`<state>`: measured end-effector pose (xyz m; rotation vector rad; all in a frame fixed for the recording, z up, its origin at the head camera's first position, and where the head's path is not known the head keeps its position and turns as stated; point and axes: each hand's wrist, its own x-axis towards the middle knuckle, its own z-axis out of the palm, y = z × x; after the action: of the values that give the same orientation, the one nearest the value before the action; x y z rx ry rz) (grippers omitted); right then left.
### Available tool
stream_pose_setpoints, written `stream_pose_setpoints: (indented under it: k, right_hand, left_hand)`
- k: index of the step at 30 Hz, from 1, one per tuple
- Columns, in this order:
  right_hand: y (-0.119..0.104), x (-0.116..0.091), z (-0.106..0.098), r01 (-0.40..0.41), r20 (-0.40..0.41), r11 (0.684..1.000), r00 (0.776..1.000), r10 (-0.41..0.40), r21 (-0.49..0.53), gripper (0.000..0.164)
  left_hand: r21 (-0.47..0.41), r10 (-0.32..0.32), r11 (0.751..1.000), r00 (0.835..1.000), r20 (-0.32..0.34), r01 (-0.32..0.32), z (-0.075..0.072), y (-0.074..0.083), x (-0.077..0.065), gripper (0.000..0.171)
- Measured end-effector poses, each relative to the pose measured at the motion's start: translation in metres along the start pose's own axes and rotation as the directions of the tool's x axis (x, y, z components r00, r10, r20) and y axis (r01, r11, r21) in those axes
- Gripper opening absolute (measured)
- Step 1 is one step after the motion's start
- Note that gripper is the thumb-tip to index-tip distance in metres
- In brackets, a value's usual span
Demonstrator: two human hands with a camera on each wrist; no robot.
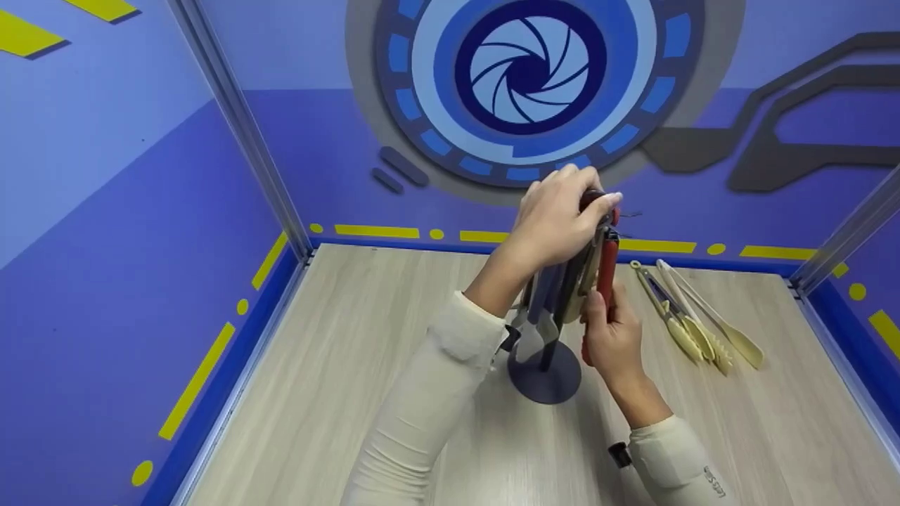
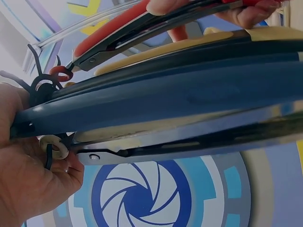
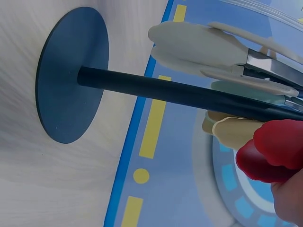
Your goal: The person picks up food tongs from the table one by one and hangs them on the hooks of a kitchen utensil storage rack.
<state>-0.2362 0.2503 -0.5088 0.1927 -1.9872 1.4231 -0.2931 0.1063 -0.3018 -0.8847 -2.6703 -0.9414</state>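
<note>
A dark utensil stand with a round base point(image 1: 545, 383) stands upright on the table. My left hand point(image 1: 555, 221) grips its top, fingers curled over the hook end. Red tongs point(image 1: 607, 270) are held by my right hand point(image 1: 615, 341), upright along the stand's right side. In the left wrist view the ring of the red tongs point(image 2: 111, 34) is at a black hook; whether it is fully over it I cannot tell. Their red tips point(image 3: 279, 146) show in the right wrist view. Grey-tipped tongs point(image 3: 199, 47) and beige-tipped utensils point(image 3: 234, 131) hang around the pole point(image 3: 180, 93).
Yellowish tongs point(image 1: 675, 320) and another pair of tongs with a spoon-like end point(image 1: 742, 344) lie on the table right of the stand. Blue printed walls point(image 1: 316, 161) close the back and sides, with metal posts point(image 1: 246, 133) at the corners.
</note>
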Motion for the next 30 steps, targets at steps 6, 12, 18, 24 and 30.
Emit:
stream_pose_setpoints:
  k: [6, 12, 18, 24, 30]
  right_hand:
    - [-0.001, 0.001, -0.008, 0.005, 0.006, 1.000, 1.000, -0.005, -0.025, 0.017]
    - [-0.008, 0.003, -0.018, -0.010, 0.031, 0.992, 0.999, 0.013, -0.123, 0.017]
    - [-0.009, 0.009, -0.029, -0.050, 0.125, 0.989, 0.990, 0.068, -0.141, 0.021]
    - [-0.008, 0.013, -0.035, -0.041, 0.199, 0.988, 0.978, 0.071, -0.150, 0.031]
    - [-0.011, 0.015, -0.041, 0.005, 0.224, 0.991, 0.974, 0.026, -0.137, 0.042]
  left_hand:
    - [0.012, -0.005, 1.000, 1.000, -0.001, 0.005, 0.000, 0.003, 0.001, 0.027]
    - [-0.120, -0.059, 0.991, 0.998, -0.026, 0.056, -0.001, 0.002, -0.001, 0.026]
    - [-0.213, -0.066, 0.976, 0.995, -0.074, 0.049, -0.002, 0.002, -0.002, 0.033]
    - [-0.206, -0.094, 0.975, 0.994, -0.051, 0.082, -0.008, 0.005, 0.000, 0.039]
    - [-0.212, -0.098, 0.973, 0.995, -0.017, 0.092, -0.018, 0.004, 0.003, 0.046]
